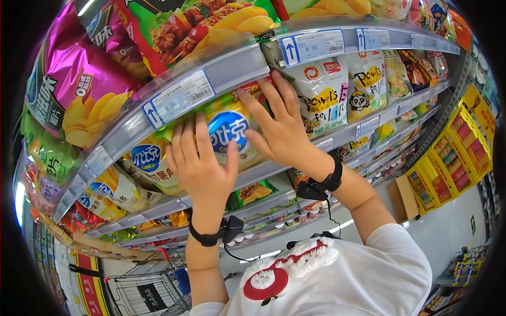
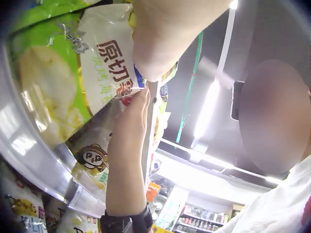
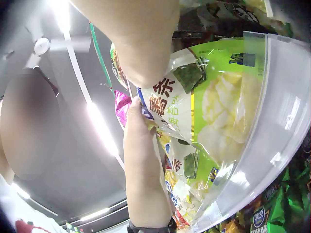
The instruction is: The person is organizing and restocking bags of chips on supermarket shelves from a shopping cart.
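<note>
Both hands lie on the front of a green, white and yellow chip bag (image 1: 227, 130) with a blue oval logo, which stands on a shelf below a price rail. My left hand (image 1: 203, 160) rests on the bag's left part, fingers extended upward, thumb pointing up to the right. On the upper right, my right hand (image 1: 282, 124) touches it with fingers spread and reaching toward the rail. In the left wrist view, the bag (image 2: 104, 58) shows its white and green front beside the palms. The right wrist view has the same bag (image 3: 228, 102) behind a clear shelf lip.
Neighbouring chip bags (image 1: 319, 95) line the shelf at right, and a similar blue-logo bag (image 1: 150, 163) stands at left. A price rail (image 1: 179, 100) runs just above the hands. Below left is a shopping cart (image 1: 147, 289); a yellow display rack (image 1: 453, 152) stands at far right.
</note>
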Tool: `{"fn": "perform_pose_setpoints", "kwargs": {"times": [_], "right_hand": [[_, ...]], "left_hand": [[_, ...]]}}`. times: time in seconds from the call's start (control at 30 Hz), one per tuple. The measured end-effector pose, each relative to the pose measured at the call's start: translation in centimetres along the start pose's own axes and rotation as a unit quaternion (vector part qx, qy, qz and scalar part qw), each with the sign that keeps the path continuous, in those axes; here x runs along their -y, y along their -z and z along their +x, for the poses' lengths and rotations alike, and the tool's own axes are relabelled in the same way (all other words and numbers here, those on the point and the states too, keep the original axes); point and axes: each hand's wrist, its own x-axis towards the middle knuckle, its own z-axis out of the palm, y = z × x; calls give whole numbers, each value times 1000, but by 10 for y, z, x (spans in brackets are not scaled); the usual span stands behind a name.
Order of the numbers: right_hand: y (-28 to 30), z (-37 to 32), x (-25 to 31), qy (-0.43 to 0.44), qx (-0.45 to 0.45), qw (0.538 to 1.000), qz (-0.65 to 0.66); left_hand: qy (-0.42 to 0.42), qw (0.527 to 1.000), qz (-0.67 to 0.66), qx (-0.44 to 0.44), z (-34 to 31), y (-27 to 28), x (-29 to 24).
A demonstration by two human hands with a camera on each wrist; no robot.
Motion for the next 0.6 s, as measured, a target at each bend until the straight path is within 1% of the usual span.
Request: {"fn": "perform_pose_setpoints", "kwargs": {"times": [0.03,0.1,0.13,0.2,0.27,0.3,0.37,0.43,0.47,0.53,0.6], "right_hand": [[-3,2,0,-5,-1,1000,-9],[-8,4,-1,-14,1,1000,-18],[-10,4,-1,-18,0,1000,-7],[-14,5,-3,-25,-2,1000,10],[-19,3,-7,-22,22,998,59],[-20,1,-8,-20,31,996,79],[-23,1,-14,-9,48,992,112],[-22,3,-17,-12,74,992,103],[-22,4,-18,-13,88,991,100],[-27,6,-21,-13,87,991,102],[-28,9,-21,-12,84,990,111]], "left_hand": [[-2,999,-34,-2,0,-6,3],[2,999,-36,-17,1,-18,8],[3,999,-39,-25,1,-21,10],[22,1000,-8,-13,0,-25,12],[47,999,-4,-13,3,-35,16],[56,997,-34,-29,2,-42,18],[51,996,-42,-60,4,-50,20],[41,994,-47,-85,8,-56,24],[43,995,-42,-81,11,-58,25],[44,996,-29,-72,14,-59,28],[54,995,-47,-72,12,-57,26]]}}
